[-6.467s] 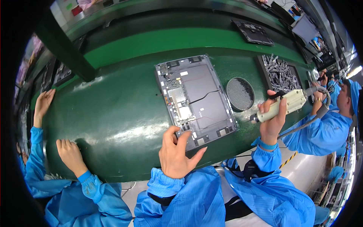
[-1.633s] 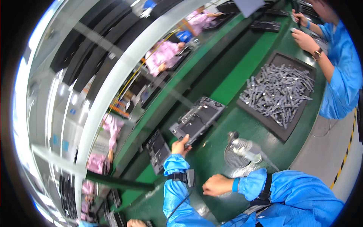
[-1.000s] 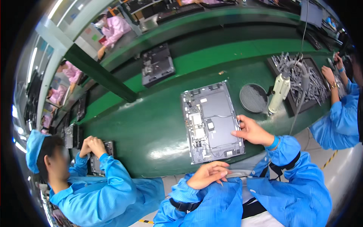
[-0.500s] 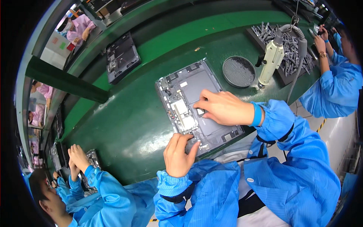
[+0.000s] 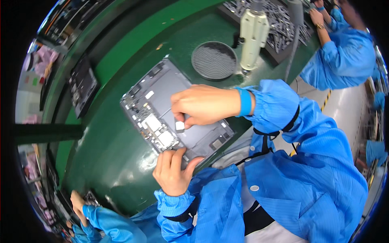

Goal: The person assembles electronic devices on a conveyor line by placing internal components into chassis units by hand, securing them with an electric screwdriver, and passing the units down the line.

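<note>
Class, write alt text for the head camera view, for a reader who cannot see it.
A person in blue sleeves works on an opened grey tablet chassis on a green bench: the right hand pinches a small white part over it, the left hand steadies its near edge. Behind stand a round mesh dish and a hanging cream electric screwdriver.

Bright overhead light, table glare, heavy fisheye, blurry edges

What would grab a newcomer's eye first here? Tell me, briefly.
The opened grey tablet chassis on the green conveyor belt, mid-frame. The right hand pinches a small pale square part over it, while the left hand steadies its near edge. Behind hangs a cream electric screwdriver.
</note>
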Tool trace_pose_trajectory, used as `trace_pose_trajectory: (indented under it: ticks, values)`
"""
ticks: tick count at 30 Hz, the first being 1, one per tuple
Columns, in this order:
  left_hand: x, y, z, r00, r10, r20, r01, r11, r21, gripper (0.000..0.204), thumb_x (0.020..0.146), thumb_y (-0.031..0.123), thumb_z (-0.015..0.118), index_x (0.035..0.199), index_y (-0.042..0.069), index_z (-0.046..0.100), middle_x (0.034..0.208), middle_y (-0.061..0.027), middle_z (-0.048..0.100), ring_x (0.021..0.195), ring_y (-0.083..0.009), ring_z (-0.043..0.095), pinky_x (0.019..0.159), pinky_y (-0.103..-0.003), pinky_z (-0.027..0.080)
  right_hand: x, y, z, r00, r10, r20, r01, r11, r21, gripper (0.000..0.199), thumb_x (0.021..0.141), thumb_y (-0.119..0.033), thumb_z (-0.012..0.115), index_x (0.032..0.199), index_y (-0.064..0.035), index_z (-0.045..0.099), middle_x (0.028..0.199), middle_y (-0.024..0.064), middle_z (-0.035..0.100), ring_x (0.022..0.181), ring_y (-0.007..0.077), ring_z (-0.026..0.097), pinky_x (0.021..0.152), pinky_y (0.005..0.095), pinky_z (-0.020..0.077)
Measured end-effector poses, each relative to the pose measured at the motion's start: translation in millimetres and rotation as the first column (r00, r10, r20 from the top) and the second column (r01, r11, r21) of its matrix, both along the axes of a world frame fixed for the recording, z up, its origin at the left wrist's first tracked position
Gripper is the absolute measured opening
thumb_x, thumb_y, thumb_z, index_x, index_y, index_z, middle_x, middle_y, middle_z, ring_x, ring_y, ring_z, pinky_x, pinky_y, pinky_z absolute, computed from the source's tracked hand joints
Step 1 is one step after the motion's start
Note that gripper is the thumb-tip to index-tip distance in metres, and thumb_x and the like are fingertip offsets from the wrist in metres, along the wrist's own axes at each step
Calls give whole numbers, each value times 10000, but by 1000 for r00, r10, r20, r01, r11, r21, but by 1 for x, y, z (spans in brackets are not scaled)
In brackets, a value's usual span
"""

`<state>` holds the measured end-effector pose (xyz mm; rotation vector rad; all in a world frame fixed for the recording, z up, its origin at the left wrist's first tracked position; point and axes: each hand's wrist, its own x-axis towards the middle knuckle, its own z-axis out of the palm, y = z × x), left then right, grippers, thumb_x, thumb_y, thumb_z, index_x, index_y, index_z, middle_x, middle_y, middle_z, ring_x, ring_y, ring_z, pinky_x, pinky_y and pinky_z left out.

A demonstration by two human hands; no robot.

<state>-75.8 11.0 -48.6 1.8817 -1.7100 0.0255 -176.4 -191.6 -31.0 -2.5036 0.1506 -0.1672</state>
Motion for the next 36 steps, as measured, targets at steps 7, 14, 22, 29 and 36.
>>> trace_pose_trajectory:
  ticks: [7,14,22,29,36]
  values:
    - [-8,-7,7,996,-90,6,89,992,91,354,553,142,814,848,20,662,710,-93,559,650,-260,553,572,-352,445,-1,-5,0,997,73,-12,-73,997,-3,253,679,-150,728,880,-34,626,882,117,602,830,318,607,683,405,478]
    - [-8,-12,11,989,-132,-64,137,987,86,289,606,44,791,844,-6,634,730,-99,586,663,-243,565,589,-323,446,-16,4,5,999,-12,51,3,984,176,190,687,-144,726,793,1,665,723,133,656,695,292,641,616,373,489]
    - [-3,5,13,984,-14,-179,18,1000,20,421,631,54,807,1003,-1,618,715,-45,577,566,-109,460,486,-230,337,-34,54,-10,978,-98,183,-40,778,628,175,756,-146,679,849,0,652,745,138,678,631,246,654,576,319,492]
    - [9,18,24,951,171,-257,-136,980,148,375,599,36,806,942,3,657,744,-88,616,585,-165,541,493,-251,402,-48,45,3,986,1,168,-75,899,432,243,708,-153,691,877,-1,606,701,131,645,672,322,642,597,392,493]
    - [11,24,16,915,101,-390,-61,992,114,367,612,-11,774,959,-4,654,794,-62,629,606,-92,499,491,-203,351,-43,39,-8,983,-87,161,42,963,266,176,709,-89,671,859,-61,584,716,107,633,676,313,625,590,413,481]
